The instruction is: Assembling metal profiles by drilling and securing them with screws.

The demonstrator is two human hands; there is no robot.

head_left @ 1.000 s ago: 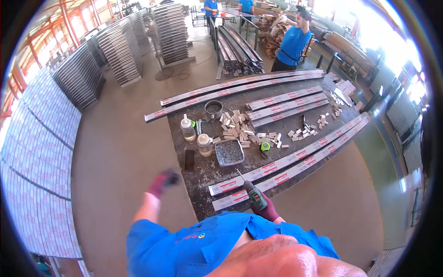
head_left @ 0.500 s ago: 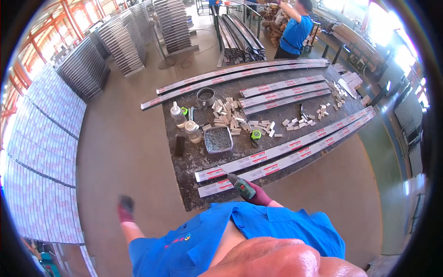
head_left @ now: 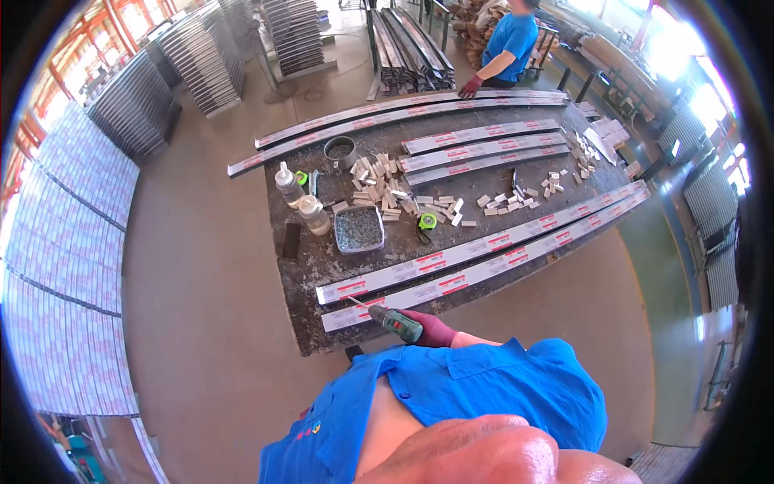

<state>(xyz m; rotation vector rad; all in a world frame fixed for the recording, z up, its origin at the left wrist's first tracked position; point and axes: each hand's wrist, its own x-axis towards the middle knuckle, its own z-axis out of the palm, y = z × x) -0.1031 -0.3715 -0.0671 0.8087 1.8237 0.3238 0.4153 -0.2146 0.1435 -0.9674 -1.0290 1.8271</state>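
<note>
Far left: tall stack of pale wrapped lengths (head_left: 64,282), dark bands across it. Next, slatted grey stacks (head_left: 201,60) on the brown floor (head_left: 193,266).

Dark worktable (head_left: 282,310) then begins. On its left part: a dark flat block (head_left: 291,240), two squeeze bottles (head_left: 288,184) side by side, one clear-topped and one pale-capped, both upright. Just right of them, a square white tub (head_left: 359,230) of small grey pieces; behind it, a round metal tin (head_left: 340,152).

Left hand: cannot be made out; whether spread or closed, cannot tell.

Green-and-black power drill (head_left: 397,324) is at the table's near edge, bit pointing left and away, over the left ends of the two near strips (head_left: 476,244). Contact between bit and strip: cannot tell. The strips are white with red print, lying parallel, a narrow gap between.

Right hand (head_left: 436,331), maroon glove, wraps the drill's grip; fingers closed round it, partly hidden.

Beyond: loose pale blocks (head_left: 377,181), a lime tape measure (head_left: 428,221), three shorter strips (head_left: 484,151). At the far edge, a co-worker in blue (head_left: 510,42), one gloved hand (head_left: 470,86) at the two far strips (head_left: 347,127). More small blocks scatter rightward.
</note>
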